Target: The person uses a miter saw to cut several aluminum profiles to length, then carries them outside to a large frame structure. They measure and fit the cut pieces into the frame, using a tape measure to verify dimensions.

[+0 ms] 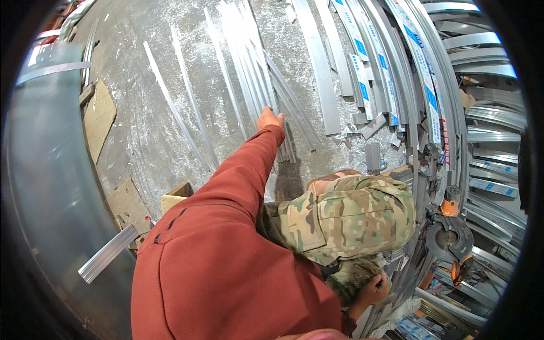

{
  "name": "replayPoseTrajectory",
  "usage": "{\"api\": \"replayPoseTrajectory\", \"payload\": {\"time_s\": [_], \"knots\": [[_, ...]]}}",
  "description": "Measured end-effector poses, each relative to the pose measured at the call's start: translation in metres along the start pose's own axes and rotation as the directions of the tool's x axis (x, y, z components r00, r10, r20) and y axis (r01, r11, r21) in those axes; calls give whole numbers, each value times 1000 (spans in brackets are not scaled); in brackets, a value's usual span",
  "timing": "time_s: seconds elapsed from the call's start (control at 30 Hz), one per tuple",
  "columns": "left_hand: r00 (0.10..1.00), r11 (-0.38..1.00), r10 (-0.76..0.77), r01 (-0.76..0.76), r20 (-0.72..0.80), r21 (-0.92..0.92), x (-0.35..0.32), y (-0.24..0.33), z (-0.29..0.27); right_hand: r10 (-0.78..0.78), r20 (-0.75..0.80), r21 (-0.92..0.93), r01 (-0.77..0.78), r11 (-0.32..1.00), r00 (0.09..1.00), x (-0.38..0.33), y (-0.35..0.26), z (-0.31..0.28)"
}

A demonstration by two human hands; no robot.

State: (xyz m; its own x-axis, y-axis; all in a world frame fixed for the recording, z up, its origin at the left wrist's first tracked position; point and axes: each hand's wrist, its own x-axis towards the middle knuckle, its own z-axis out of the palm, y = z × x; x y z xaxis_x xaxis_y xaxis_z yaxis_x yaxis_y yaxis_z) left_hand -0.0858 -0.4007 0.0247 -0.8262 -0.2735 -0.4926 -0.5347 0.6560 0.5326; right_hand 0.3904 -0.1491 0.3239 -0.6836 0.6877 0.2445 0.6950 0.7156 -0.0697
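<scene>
Aluminium strips, upper centre, directly beneath left hand; long axis runs top edge to centre. Its fingers curled down, grip hidden, cannot tell. Right hand, lower right, farther; fingers bent, hold unclear.

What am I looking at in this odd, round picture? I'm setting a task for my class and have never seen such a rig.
No robot is working here, only a person's bare hands. The one picture comes from a wide fisheye camera worn on the person's head, looking down, so straight edges bend toward its rim. The red sleeve leads to the left hand, which is on a bunch of thin metal strips lying on the grey floor; whether it grips any is unclear. The right hand is beside the camouflage trousers. Wider metal lengths lie further right.
</scene>
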Motion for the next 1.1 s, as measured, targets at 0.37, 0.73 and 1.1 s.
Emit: {"api": "replayPoseTrajectory", "payload": {"time_s": [0.37,0.73,1.1], "knots": [[911,932,-153,5,-382,-363,14,-64,-28,126,105,36,-131,991,986,7,-14,0],[833,878,-472,412,-290,-245,11,-101,-49,95,85,57,-100,993,992,2,-11,-3],[985,946,161,-170,-56,-278,23,-57,-20,210,189,16,-217,976,959,9,-16,-3]]}}
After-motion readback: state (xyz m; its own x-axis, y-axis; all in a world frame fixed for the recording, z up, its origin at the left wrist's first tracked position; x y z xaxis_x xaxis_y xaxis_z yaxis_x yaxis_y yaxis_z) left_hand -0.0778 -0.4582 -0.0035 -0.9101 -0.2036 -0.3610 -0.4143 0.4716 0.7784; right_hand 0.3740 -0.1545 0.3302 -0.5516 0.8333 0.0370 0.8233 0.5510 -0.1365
